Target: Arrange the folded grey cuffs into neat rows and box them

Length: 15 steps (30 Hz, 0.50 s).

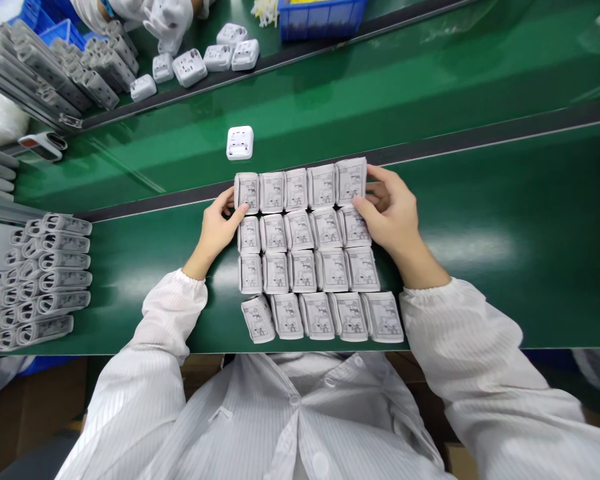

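Observation:
Several rows of folded, printed paper leaflets [303, 270] lie in front of me, standing close together in stacks. My left hand [220, 223] grips the left end of the farthest row, its thumb on the front of the end leaflet [247, 192]. At the other end, my right hand [390, 210] holds the rightmost leaflet [351, 181] of that row, thumb in front and fingers behind. The row is pinched between both hands. The nearest row's left leaflet [259, 320] leans askew. Just beyond the leaflets sits a white socket adapter [240, 143].
Grey-white plastic housings [55, 280] are stacked at the left on the green bench [505, 267]. Across the raised ledge, a co-worker's gloved hand [167, 23] is near several white adapters [190, 67]. A blue bin [323, 20] stands at the back.

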Motion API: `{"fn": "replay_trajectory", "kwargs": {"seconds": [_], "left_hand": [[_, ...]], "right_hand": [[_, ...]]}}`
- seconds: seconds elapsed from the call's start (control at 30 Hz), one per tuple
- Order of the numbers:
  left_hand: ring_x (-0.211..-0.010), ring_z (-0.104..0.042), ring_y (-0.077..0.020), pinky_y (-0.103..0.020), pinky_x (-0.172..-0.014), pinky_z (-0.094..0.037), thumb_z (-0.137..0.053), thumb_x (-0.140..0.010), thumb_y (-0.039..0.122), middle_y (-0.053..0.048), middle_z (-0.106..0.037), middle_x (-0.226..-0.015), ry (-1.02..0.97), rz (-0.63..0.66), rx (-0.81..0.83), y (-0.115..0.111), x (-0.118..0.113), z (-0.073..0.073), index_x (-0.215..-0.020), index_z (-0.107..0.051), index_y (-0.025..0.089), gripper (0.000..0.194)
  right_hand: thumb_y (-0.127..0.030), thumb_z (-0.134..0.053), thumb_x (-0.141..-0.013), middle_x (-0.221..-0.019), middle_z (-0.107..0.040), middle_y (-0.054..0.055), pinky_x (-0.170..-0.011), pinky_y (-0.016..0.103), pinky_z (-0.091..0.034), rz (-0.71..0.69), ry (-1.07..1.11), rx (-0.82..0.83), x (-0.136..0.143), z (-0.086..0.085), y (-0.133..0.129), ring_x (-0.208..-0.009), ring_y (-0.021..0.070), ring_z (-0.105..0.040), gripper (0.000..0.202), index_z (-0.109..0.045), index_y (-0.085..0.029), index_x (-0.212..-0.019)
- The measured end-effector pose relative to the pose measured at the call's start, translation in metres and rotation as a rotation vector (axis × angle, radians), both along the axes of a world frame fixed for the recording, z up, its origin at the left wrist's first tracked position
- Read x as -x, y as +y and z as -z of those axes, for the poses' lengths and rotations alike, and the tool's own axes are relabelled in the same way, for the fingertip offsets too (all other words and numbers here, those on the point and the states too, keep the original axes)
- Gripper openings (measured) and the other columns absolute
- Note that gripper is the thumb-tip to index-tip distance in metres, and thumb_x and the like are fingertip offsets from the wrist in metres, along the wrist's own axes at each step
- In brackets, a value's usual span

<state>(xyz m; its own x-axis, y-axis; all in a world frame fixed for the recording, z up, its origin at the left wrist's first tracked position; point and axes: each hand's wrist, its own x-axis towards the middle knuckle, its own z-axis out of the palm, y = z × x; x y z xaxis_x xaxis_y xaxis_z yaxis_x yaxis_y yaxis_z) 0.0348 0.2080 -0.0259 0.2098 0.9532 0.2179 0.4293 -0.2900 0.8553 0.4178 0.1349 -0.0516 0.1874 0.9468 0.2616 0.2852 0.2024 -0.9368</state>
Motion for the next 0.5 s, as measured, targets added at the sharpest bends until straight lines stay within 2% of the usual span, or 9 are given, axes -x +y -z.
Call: {"fn": "replay_trajectory", "kwargs": {"seconds": [0.27, 0.5], "left_hand": [[-0.107, -0.081, -0.0257, -0.041, -0.094, -0.063, -0.076, -0.098, 0.082, -0.014, -0.085, -0.141, 0.018, 0.004, 0.017, -0.0001, 0.0005, -0.0030, -0.153, -0.075, 0.026, 0.078], [-0.108, -0.081, -0.0259, -0.041, -0.097, -0.064, -0.077, -0.098, 0.080, -0.014, -0.085, -0.140, 0.022, 0.001, 0.024, 0.0005, 0.0008, -0.0032, -0.151, -0.076, 0.025, 0.077]], "right_hand": [[-0.075, -0.081, -0.094, -0.159, -0.075, 0.009, -0.111, 0.058, -0.073, -0.012, -0.004, 0.024, 0.0016, -0.0039, 0.0006, -0.134, 0.0365, -0.080, 0.073, -0.068, -0.040, -0.157], [-0.071, -0.081, -0.096, -0.158, -0.074, 0.010, -0.106, 0.057, -0.075, -0.014, -0.016, 0.007, -0.0009, 0.0003, 0.0010, -0.131, 0.0370, -0.081, 0.071, -0.068, -0.039, -0.158]]}}
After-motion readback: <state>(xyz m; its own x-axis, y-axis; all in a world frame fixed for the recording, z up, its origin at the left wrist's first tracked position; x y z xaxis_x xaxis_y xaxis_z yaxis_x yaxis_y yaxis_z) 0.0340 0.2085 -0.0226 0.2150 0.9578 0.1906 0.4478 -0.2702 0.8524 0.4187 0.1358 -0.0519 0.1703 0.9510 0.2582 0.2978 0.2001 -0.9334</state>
